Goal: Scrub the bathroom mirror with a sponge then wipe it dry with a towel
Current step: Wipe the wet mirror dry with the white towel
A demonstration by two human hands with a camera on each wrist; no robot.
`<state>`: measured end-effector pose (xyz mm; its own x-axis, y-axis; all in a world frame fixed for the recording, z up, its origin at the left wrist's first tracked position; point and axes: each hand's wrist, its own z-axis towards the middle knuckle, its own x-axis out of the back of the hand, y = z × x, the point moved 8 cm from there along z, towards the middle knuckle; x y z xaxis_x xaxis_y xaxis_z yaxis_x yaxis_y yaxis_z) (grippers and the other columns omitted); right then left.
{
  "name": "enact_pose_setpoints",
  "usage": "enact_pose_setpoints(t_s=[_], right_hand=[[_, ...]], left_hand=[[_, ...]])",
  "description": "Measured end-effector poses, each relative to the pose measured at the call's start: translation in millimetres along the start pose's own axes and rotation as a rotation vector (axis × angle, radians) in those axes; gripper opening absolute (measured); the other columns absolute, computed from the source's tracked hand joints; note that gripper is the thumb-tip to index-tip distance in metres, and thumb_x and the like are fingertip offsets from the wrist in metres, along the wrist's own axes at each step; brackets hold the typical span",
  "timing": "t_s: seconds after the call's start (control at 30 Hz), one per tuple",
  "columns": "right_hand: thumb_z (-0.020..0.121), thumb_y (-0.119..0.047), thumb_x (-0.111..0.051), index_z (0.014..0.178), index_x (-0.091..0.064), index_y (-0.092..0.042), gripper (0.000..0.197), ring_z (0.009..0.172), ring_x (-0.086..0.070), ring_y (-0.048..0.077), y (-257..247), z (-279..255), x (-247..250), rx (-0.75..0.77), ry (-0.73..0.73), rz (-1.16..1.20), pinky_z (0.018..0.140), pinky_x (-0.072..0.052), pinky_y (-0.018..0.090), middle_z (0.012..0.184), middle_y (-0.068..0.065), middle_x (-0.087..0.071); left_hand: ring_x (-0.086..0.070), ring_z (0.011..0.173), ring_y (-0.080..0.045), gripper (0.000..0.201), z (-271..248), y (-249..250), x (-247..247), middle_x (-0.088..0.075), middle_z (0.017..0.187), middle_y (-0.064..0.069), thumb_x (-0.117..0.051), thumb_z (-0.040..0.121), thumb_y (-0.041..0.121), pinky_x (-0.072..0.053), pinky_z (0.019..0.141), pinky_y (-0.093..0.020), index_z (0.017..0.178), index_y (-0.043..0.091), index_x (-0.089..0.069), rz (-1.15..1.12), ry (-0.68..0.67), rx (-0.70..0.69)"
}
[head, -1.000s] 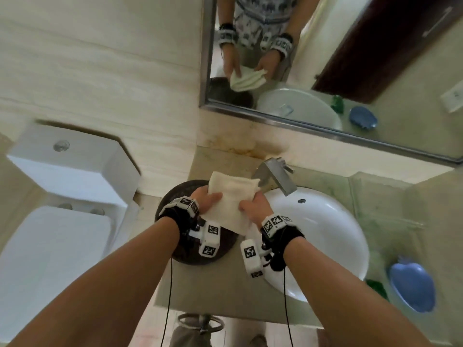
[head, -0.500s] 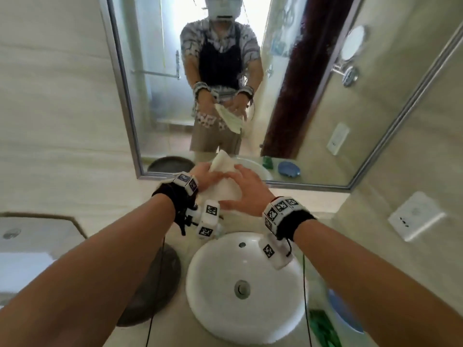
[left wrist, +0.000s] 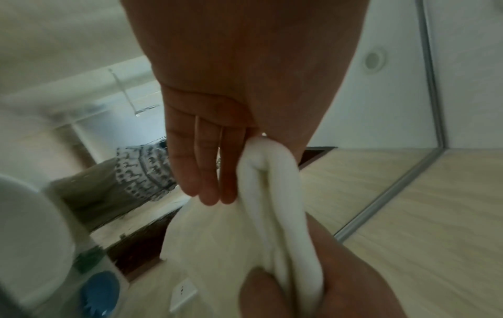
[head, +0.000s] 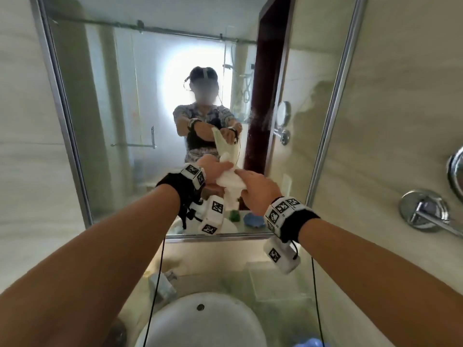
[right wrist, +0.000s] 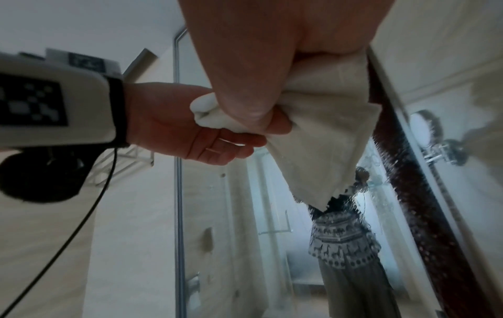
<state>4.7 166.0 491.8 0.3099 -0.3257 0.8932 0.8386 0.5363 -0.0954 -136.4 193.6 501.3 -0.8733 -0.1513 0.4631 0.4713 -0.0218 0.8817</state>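
The big metal-framed mirror [head: 112, 121] fills the wall ahead, with a patch of droplets on its right part. Both hands hold a bunched white towel [head: 229, 181] in front of its lower middle. My left hand [head: 213, 171] pinches one end between thumb and forefinger, its other fingers [left wrist: 201, 167] lying straight. My right hand [head: 255, 189] grips the towel [right wrist: 326, 139] in a fist, and a loose corner hangs toward the glass. A green sponge [head: 234, 216] shows only as a reflection low in the mirror. Whether the towel touches the glass I cannot tell.
A white round sink [head: 200, 321] and a faucet [head: 162, 284] lie below my arms. A blue dish [head: 308, 343] sits at the counter's right front. A chrome wall-mounted round mirror arm [head: 423, 209] sticks out on the right wall.
Both hands have risen with the towel from above the sink and counter up to the mirror's lower part. The towel went from spread flat to bunched, and my view tilted upward.
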Motion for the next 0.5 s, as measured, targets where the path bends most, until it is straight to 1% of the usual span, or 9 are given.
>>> enact_pose_setpoints(t_s=[0.07, 0.1, 0.17, 0.23, 0.27, 0.3, 0.37, 0.43, 0.5], right_hand=[[0.091, -0.014, -0.049, 0.146, -0.036, -0.026, 0.058, 0.114, -0.058, 0.028, 17.9, 10.8, 26.1, -0.018, 0.043, 0.039, 0.094, -0.049, 0.04, 0.138, 0.002, -0.054], [0.092, -0.013, -0.048, 0.147, -0.036, -0.025, 0.058, 0.114, -0.057, 0.028, 27.1, 16.8, 38.3, -0.029, 0.065, 0.044, 0.095, -0.048, 0.038, 0.138, 0.003, -0.054], [0.092, -0.012, -0.047, 0.147, -0.036, -0.025, 0.058, 0.116, -0.056, 0.027, 45.3, 29.0, 61.3, -0.054, 0.111, 0.051, 0.094, -0.045, 0.035, 0.138, 0.004, -0.053], [0.091, -0.01, -0.047, 0.146, -0.037, -0.027, 0.059, 0.116, -0.055, 0.027, 64.0, 42.9, 85.1, -0.088, 0.171, 0.056, 0.093, -0.044, 0.032, 0.138, 0.003, -0.052], [0.09, -0.009, -0.047, 0.146, -0.037, -0.027, 0.06, 0.117, -0.054, 0.027, 73.1, 50.8, 96.7, -0.102, 0.198, 0.057, 0.094, -0.043, 0.032, 0.138, 0.004, -0.052], [0.09, -0.009, -0.046, 0.146, -0.036, -0.027, 0.06, 0.117, -0.054, 0.027, 83.0, 59.2, 107.3, -0.119, 0.219, 0.06, 0.094, -0.042, 0.031, 0.137, 0.004, -0.053], [0.09, -0.007, -0.045, 0.147, -0.034, -0.027, 0.061, 0.117, -0.054, 0.028, 102.0, 76.0, 128.2, -0.159, 0.247, 0.063, 0.095, -0.042, 0.032, 0.138, 0.005, -0.051], [0.091, -0.006, -0.044, 0.149, -0.03, -0.024, 0.063, 0.12, -0.052, 0.029, 117.7, 90.3, 149.8, -0.186, 0.281, 0.04, 0.099, -0.041, 0.034, 0.143, 0.007, -0.047], [0.092, -0.005, -0.044, 0.15, -0.029, -0.022, 0.062, 0.125, -0.049, 0.03, 133.4, 101.0, 169.3, -0.219, 0.327, 0.031, 0.103, -0.039, 0.036, 0.146, 0.008, -0.044]], left_hand=[[-0.07, 0.079, -0.032, 0.041, 9.9, 31.6, 0.9, -0.069, 0.088, -0.018, -0.059, 0.095, 0.04, -0.061, 0.073, -0.045, 0.093, 0.0, -0.066, 0.037, 0.023, -0.089], [-0.071, 0.081, -0.033, 0.045, 16.6, 47.8, 3.1, -0.07, 0.087, -0.019, -0.058, 0.095, 0.043, -0.06, 0.076, -0.047, 0.089, 0.0, -0.067, 0.079, 0.042, -0.151], [-0.069, 0.076, -0.029, 0.048, 27.6, 80.7, 10.4, -0.07, 0.082, -0.014, -0.051, 0.097, 0.046, -0.057, 0.07, -0.038, 0.085, 0.003, -0.068, 0.284, 0.088, -0.284], [-0.063, 0.078, -0.022, 0.045, 42.5, 112.0, 19.1, -0.066, 0.085, -0.005, -0.046, 0.097, 0.048, -0.044, 0.064, -0.029, 0.082, 0.01, -0.065, 0.566, 0.158, -0.392], [-0.061, 0.083, -0.021, 0.042, 49.0, 126.5, 24.2, -0.065, 0.09, -0.004, -0.046, 0.094, 0.05, -0.042, 0.064, -0.028, 0.081, 0.013, -0.061, 0.685, 0.197, -0.421], [-0.061, 0.087, -0.024, 0.041, 57.5, 140.2, 28.1, -0.064, 0.095, -0.006, -0.045, 0.09, 0.053, -0.045, 0.068, -0.029, 0.082, 0.015, -0.056, 0.777, 0.229, -0.45], [-0.063, 0.092, -0.029, 0.042, 77.7, 160.3, 39.4, -0.064, 0.101, -0.009, -0.046, 0.083, 0.057, -0.053, 0.079, -0.037, 0.092, 0.016, -0.052, 0.86, 0.286, -0.473], [-0.061, 0.093, -0.026, 0.053, 95.9, 176.6, 49.9, -0.062, 0.104, -0.004, -0.054, 0.084, 0.059, -0.054, 0.08, -0.039, 0.11, 0.014, -0.052, 0.898, 0.317, -0.498], [-0.059, 0.1, -0.025, 0.057, 109.9, 189.4, 59.0, -0.06, 0.113, -0.002, -0.058, 0.082, 0.06, -0.054, 0.083, -0.041, 0.117, 0.015, -0.051, 0.965, 0.341, -0.506]])
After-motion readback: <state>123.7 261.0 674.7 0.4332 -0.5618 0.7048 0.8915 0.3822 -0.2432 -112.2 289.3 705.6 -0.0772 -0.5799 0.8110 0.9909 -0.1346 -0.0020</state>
